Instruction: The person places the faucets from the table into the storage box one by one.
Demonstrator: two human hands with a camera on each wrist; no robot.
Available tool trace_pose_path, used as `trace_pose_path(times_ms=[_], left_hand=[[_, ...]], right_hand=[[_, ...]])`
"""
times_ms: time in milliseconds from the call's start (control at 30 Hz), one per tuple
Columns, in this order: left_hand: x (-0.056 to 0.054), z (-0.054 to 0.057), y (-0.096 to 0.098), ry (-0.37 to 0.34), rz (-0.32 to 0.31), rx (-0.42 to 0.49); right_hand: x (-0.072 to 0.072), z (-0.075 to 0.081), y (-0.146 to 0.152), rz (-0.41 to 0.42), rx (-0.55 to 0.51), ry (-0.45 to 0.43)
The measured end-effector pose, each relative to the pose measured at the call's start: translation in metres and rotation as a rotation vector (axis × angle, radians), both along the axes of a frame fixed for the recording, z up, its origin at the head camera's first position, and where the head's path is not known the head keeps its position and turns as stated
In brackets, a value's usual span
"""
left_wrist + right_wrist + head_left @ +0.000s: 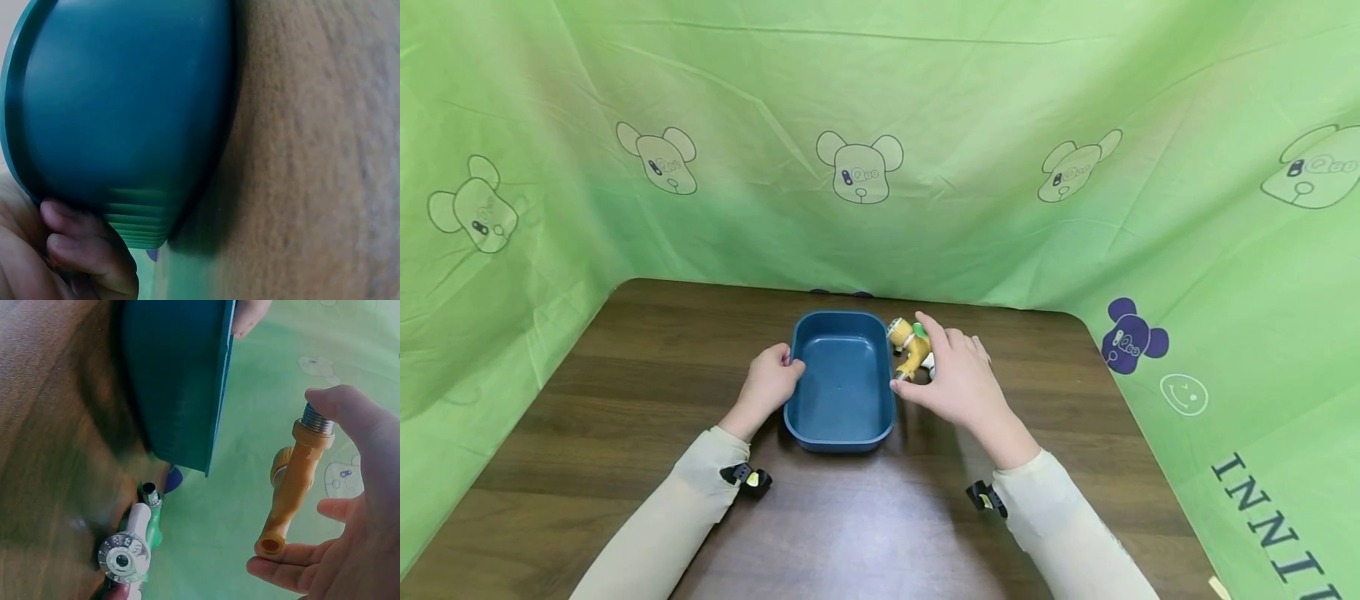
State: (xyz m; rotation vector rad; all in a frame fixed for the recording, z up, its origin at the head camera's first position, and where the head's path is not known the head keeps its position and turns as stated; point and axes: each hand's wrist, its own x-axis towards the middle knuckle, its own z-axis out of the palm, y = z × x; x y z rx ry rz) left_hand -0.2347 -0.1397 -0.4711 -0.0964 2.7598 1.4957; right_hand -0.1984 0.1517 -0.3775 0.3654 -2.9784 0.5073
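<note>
At three o'clock of blue bin point(838, 404), right hand point(958, 375) pinching yellow tap point(291, 490); at nine, left hand point(771, 381) gripping the bin.

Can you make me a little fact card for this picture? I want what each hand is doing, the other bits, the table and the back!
Left hand: grips the left rim of a blue bin
Right hand: pinches a yellow pipe piece, raised off the table
Yellow piece's end: silver screw threads
Other bits: green piece, white piece, round silvery knob, beside the bin; whether they're joined, I can't tell
Table: brown, wood-look
Back: green cloth with bear faces
</note>
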Motion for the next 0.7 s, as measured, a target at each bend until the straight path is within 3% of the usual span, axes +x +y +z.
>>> trace_pose_path(times_ms=[700], left_hand=[[0.002,0.002,0.0,0.011,-0.004,-0.01]], right_hand=[[-0.012,0.007,-0.007,0.02,0.004,0.011]])
